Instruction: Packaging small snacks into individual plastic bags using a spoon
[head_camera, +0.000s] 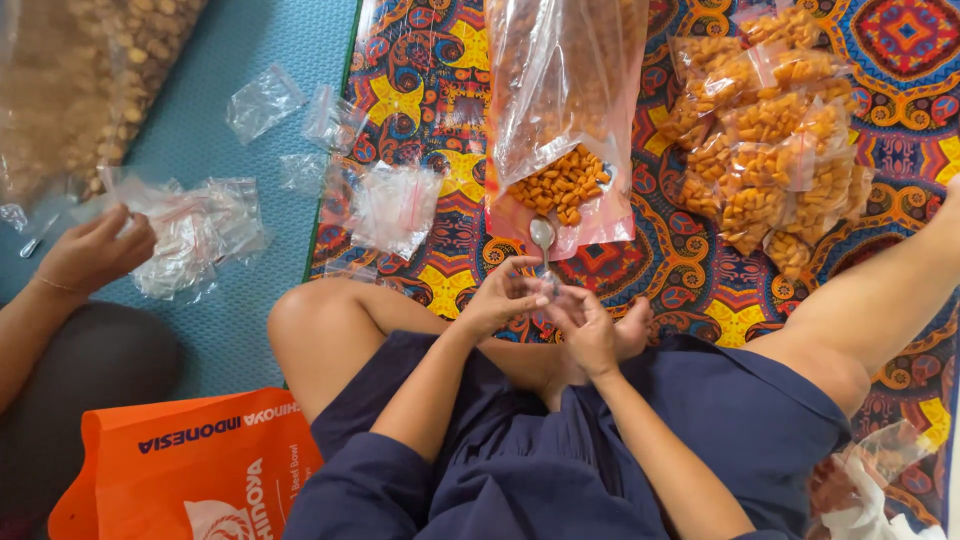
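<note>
Far left, a co-worker's hand (95, 250) resting on a heap of empty clear bags (195, 235) spread over a teal mat (240, 330); behind it, at the far left corner, a large sack of pale brown snacks (90, 70). Near left, an orange carrier bag (190, 465) on the floor. Loose small clear bags (395, 205) scattered along the edge of a patterned cloth (900, 60). At centre, left hand (497, 298) and right hand (588, 325) close together above crossed legs in dark blue shorts, fingers curled and pinching a small clear bag (545, 290), barely visible between them; how tightly gripped cannot be told. Just beyond the hands, a metal spoon (542, 236) lying at the mouth of a big open bag of orange snacks (562, 180). Far right, a pile of filled small packets (775, 130) of the same orange snacks.
</note>
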